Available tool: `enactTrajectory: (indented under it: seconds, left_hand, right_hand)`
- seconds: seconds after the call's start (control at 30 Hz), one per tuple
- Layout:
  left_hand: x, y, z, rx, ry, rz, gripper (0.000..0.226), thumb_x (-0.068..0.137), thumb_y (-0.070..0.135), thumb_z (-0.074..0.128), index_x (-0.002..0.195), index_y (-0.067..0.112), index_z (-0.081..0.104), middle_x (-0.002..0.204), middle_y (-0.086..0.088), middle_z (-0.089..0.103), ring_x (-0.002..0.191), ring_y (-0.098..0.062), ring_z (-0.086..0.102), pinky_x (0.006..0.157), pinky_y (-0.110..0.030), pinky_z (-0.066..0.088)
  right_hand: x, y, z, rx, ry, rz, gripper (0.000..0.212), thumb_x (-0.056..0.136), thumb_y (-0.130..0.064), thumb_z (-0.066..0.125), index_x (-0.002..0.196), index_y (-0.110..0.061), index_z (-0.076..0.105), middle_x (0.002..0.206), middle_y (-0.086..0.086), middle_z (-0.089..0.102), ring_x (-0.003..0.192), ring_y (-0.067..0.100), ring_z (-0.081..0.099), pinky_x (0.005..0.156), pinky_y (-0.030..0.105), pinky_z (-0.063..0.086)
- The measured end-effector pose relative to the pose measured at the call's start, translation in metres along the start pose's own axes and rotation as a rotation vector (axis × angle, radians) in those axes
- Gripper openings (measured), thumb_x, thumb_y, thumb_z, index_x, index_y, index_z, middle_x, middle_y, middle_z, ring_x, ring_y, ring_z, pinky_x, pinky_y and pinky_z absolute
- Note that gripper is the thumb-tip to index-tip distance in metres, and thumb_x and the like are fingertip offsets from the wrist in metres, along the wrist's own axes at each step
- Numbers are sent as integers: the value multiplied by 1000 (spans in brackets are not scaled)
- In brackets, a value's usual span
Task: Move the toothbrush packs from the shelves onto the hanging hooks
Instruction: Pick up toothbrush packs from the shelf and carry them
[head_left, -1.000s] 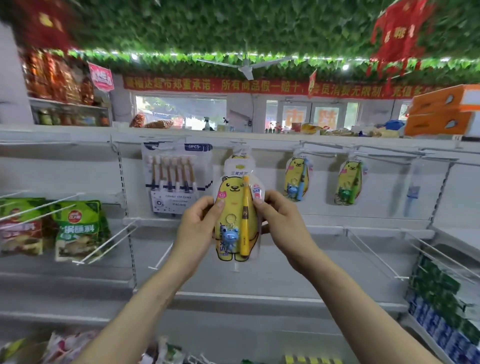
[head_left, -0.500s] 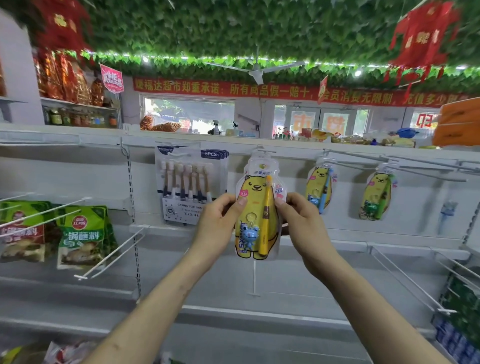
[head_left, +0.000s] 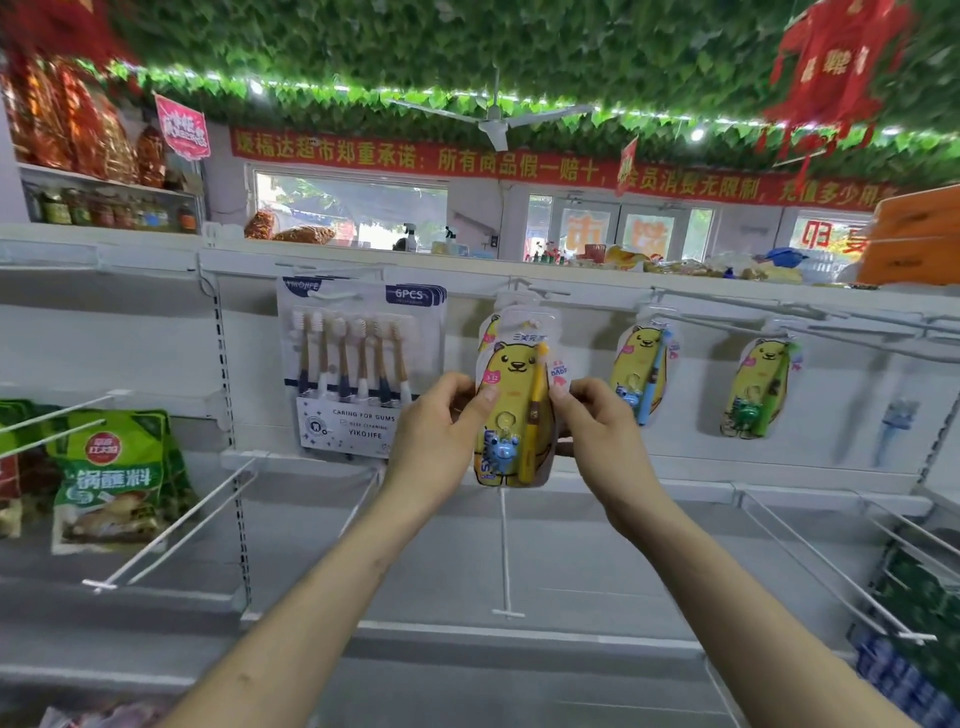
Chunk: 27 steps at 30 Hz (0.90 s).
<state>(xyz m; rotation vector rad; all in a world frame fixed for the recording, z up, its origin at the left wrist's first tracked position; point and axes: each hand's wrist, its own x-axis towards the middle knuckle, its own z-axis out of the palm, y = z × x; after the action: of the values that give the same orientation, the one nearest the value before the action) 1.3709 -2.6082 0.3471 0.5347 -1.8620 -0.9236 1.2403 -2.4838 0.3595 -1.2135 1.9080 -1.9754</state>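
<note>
As you face the white shelving, both of your bare hands are raised in front of the back panel, holding one yellow bear toothbrush pack (head_left: 514, 410) upright between them. Your left hand (head_left: 436, 441) pinches the pack's left edge, with the thumb pressed on the front and the other fingers curled behind it. Your right hand (head_left: 597, 431) pinches the right edge the same way, thumb in front.

The pack's top sits just under the centre hook (head_left: 540, 292) on the upper rail. You cannot tell whether it is on the hook. The edge of another pack peeks out right behind it.

To the left hangs a six-brush pack (head_left: 358, 364) with a white card. To the right hang two more bear packs, a blue-brush pack (head_left: 641, 374) and, further along, a green-brush pack (head_left: 758, 387), each on its own hook.

Below the held pack a bare wire hook (head_left: 503, 551) juts towards you. Green food pouches (head_left: 111, 473) hang at far left on lower hooks.
</note>
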Motion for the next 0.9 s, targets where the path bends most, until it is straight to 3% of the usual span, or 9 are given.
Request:
enactTrajectory:
  seconds: [0.13, 0.37, 0.63, 0.8, 0.9]
  left_hand:
    - [19, -6, 5, 216, 21, 49, 13, 102, 39, 62, 108, 26, 62, 100, 9, 71, 83, -18, 71, 78, -44, 60]
    - [35, -24, 8, 388, -69, 109, 29, 101, 25, 64, 128, 17, 59, 122, -2, 68, 108, -23, 67, 94, -46, 55]
    - [46, -45, 8, 440, -151, 128, 31, 102, 32, 60, 131, 23, 55, 134, 1, 64, 117, -19, 63, 99, -44, 51]
    - [61, -44, 24, 437, -229, 103, 52, 103, 35, 58, 150, 20, 43, 147, -5, 55, 132, -21, 54, 106, -42, 49]
    - [69, -45, 35, 460, -250, 76, 55, 102, 36, 59, 151, 19, 40, 147, -7, 52, 131, -25, 52, 105, -42, 49]
  right_hand:
    - [34, 16, 13, -54, 61, 11, 25, 107, -43, 55, 98, -22, 65, 96, 7, 74, 97, 33, 72, 85, 61, 60]
    - [88, 36, 35, -102, 117, 50, 23, 110, -39, 49, 103, -20, 62, 101, 4, 70, 99, 25, 70, 89, 55, 61]
    - [127, 56, 46, -148, 174, 58, 22, 108, -41, 51, 103, -22, 62, 99, -1, 71, 93, 20, 69, 88, 55, 60]
    - [131, 60, 48, -144, 193, 49, 23, 108, -42, 51, 104, -22, 62, 98, -1, 71, 93, 19, 71, 87, 52, 61]
    - [133, 61, 48, -159, 201, 42, 23, 108, -42, 52, 104, -23, 62, 97, -1, 71, 92, 18, 71, 86, 52, 62]
